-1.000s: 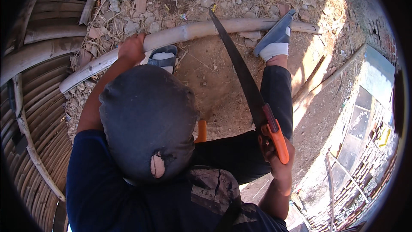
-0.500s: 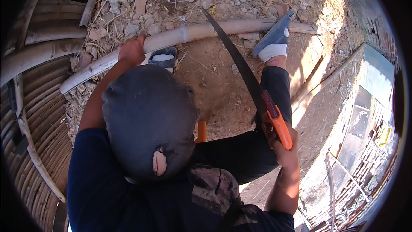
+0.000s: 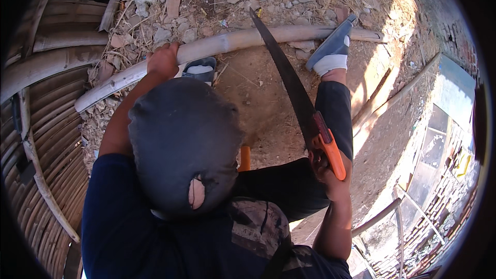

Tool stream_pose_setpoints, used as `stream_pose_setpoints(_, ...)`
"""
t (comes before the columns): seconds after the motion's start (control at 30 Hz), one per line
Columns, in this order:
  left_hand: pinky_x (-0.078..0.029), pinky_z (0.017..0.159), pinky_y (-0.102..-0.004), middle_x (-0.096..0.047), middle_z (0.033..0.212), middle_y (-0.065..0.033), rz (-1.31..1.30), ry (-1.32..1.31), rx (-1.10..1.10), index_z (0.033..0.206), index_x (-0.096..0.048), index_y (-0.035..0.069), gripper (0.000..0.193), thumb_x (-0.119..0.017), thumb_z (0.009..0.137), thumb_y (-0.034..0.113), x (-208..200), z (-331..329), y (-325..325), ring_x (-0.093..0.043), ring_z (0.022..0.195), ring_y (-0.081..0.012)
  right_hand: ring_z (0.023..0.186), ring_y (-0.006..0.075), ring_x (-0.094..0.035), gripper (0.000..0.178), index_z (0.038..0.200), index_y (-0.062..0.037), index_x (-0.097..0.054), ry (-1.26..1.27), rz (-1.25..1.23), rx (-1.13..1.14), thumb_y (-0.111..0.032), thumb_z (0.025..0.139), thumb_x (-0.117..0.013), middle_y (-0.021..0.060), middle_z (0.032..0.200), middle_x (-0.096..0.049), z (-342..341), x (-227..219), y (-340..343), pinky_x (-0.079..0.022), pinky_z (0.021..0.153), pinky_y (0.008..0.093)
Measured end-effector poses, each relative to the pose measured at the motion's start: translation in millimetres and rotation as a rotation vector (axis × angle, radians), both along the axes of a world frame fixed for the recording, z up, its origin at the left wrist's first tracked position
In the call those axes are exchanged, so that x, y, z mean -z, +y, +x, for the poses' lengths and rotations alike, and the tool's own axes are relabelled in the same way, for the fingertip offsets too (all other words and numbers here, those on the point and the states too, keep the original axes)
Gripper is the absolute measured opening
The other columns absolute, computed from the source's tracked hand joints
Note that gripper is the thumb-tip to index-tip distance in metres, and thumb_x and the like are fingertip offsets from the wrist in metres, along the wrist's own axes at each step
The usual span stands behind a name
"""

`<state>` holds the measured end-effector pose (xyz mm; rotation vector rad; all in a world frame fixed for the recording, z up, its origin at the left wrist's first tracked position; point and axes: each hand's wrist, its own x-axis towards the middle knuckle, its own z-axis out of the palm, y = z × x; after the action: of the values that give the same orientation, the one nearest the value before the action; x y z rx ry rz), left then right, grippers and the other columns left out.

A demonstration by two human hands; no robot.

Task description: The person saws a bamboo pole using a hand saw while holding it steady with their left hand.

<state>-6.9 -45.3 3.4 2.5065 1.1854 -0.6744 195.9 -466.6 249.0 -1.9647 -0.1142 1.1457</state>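
R hand [image 3: 333, 175] closed tight, fingers wrapped round the orange handle [image 3: 335, 157] of a handsaw [image 3: 302, 98]; L hand [image 3: 163, 61] likewise shut, clamped over a long pale pole [image 3: 227, 43], prob. bamboo. Saw slants up & to the L from the R hand, its dark blade narrowing to a tip just past the pole's far side as seen from above; can't tell if blade & wood touch. Pole lies L to R across the upper pt. of the view, bowed in the wide lens, L hand nearer its L end.

R foot in a blue-grey sandal [image 3: 330, 45] w/ white sock [image 3: 330, 63] is set across the pole nr its R end; the other sandal [image 3: 206, 76] sits just beside the L hand, on the near side. Person wears dark trousers [image 3: 333, 108], navy tee [image 3: 111, 196] & round dark headgear [image 3: 183, 134] w/ a gap at the back. Small orange item [image 3: 245, 158] shows beside the headgear, mostly hidden, type unclear.

Bkgd: dry straw & broken stone [image 3: 144, 0] beyond the pole, bare brown soil [image 3: 258, 106] btwn the feet, slatted wall [image 3: 51, 139] at L, pale blue panel [image 3: 454, 85] & brickwork [image 3: 439, 227] at R, bright sun patch [image 3: 403, 8] top R.
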Motion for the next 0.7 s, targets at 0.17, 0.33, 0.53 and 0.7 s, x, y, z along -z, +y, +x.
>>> stream_pose_setpoints(0.17,-0.041,0.112,-0.0601,-0.061,0.135,-0.0130,-0.047,0.026,0.041,0.146,-0.050,0.019,0.072,-0.079,0.080,0.015,1,6,2,-0.059,0.131,-0.0354,0.072,0.0140,-0.059,0.023,0.104,0.0017,-0.066,-0.228,0.113,-0.211,-0.002,0.082,-0.063,0.0054,0.081,-0.061,3,50,23,-0.050,0.068,0.0313)
stream_pose_setpoints(0.33,-0.045,0.108,-0.0559,-0.059,0.138,-0.0173,0.025,-0.436,0.093,0.155,-0.044,0.017,0.089,-0.089,0.079,0.029,-26,-24,17,-0.058,0.131,-0.0363,0.073,0.0165,-0.060,0.014,0.097,0.0010,-0.063,-0.280,0.171,-0.200,-0.002,0.083,-0.064,0.0048,0.081,-0.061,-19,64,23,-0.049,0.070,0.0313)
stream_pose_setpoints(0.53,-0.049,0.104,-0.0391,-0.068,0.128,-0.0125,-0.278,-1.114,-0.190,0.144,-0.056,0.006,0.063,-0.084,0.089,0.018,-192,-13,9,-0.064,0.118,-0.0223,0.064,0.0144,-0.058,0.007,0.092,-0.0009,-0.060,-0.106,0.240,0.018,-0.003,0.085,-0.062,0.0021,0.075,-0.058,-37,80,11,-0.049,0.063,0.0305)
stream_pose_setpoints(0.7,-0.047,0.098,-0.0409,-0.067,0.118,-0.0102,-0.459,-1.493,0.322,0.136,-0.058,0.003,0.061,-0.082,0.088,0.031,-337,-4,-99,-0.064,0.111,-0.0249,0.059,0.0131,-0.057,0.004,0.089,-0.0038,-0.056,-0.041,0.364,0.162,-0.002,0.086,-0.056,0.0022,0.070,-0.055,-38,89,31,-0.047,0.057,0.0292)
